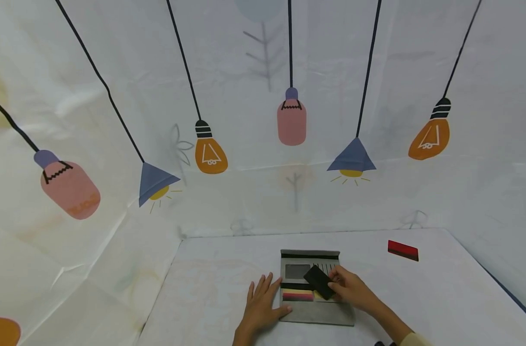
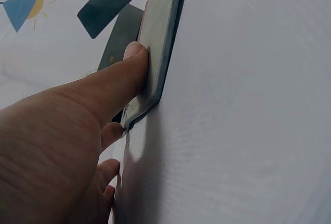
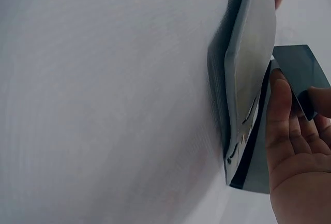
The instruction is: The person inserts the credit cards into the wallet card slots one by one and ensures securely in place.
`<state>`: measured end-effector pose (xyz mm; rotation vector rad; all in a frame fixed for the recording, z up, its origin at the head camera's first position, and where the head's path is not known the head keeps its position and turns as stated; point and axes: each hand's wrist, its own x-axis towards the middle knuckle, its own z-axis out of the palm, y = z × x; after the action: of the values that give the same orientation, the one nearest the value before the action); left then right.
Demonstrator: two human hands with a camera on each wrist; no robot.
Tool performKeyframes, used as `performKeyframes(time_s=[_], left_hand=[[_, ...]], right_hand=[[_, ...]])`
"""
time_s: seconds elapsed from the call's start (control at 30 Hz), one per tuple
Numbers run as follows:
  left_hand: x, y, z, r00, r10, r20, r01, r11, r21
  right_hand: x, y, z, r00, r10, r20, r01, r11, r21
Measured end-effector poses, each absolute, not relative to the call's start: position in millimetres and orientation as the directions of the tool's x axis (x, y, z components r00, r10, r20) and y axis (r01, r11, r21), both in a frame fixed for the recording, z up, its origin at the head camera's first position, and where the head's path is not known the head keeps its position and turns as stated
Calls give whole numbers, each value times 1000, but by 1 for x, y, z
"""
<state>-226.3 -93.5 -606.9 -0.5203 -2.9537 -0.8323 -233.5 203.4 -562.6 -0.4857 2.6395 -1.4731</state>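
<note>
A grey card wallet (image 1: 316,313) lies unfolded on the white table, with a mesh window, slots and a red-and-yellow card (image 1: 298,295) tucked in its left pocket. My left hand (image 1: 261,310) rests at the wallet's left side, fingers spread; its thumb (image 2: 111,87) presses on the near flap in the left wrist view. With my right hand (image 1: 353,290) I pinch a dark card (image 1: 318,281) between thumb and fingers, held tilted over the wallet's right half. In the right wrist view the dark card (image 3: 300,63) stands beside the wallet's raised edge (image 3: 253,43).
A red card with a dark stripe (image 1: 403,250) lies on the table at the back right. Behind the table (image 1: 219,269) hangs a white sheet printed with lamps (image 1: 292,122). A small dark object (image 1: 379,343) shows at the bottom edge near the right sleeve (image 1: 414,339).
</note>
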Motion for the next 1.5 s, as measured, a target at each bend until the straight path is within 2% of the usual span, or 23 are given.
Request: performKeyframes(time_s=[0.4,0.7,1.5], left_hand=[[-225,-93,-604,-944,311,115,325,803,500],[-226,-92,-605,-946,305,112,319,807,498],[-226,-93,-605,-943,313,114,326,798,506]], right_hand=[[-232,195,-564,-934,-355,40,-215,471,-855],[-231,204,-569,-916,-382,124,-344,585,-734],[-232,224,-572,-917,-385,99,-344,643,-685]])
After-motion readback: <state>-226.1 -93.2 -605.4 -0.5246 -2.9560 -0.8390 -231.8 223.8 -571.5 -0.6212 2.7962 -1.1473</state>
